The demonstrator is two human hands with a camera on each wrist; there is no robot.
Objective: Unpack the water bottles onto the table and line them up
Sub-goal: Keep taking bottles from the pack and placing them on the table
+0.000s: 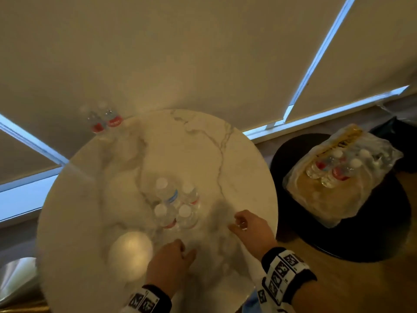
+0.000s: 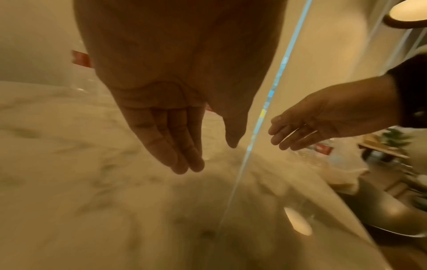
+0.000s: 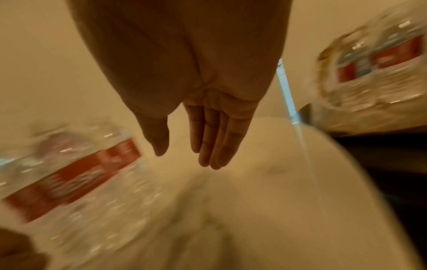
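While four water bottles [image 1: 176, 204] stand upright in a tight cluster near the middle of the round marble table [image 1: 203, 141], both hands hover empty just in front of them. Left hand [image 1: 168, 265] and right hand [image 1: 249, 227] each keep a slack, open grip, fingers nearly straight. Two more bottles [image 1: 105, 120] stand at the table's far edge, and the torn plastic pack [image 1: 338, 175] rests on a dark stool [image 1: 361, 240] to the right.

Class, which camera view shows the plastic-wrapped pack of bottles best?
The head view: the whole pack sits on a dark stool, bottle caps visible. The right wrist view shows a blurred corner; the left wrist view only a glimpse.
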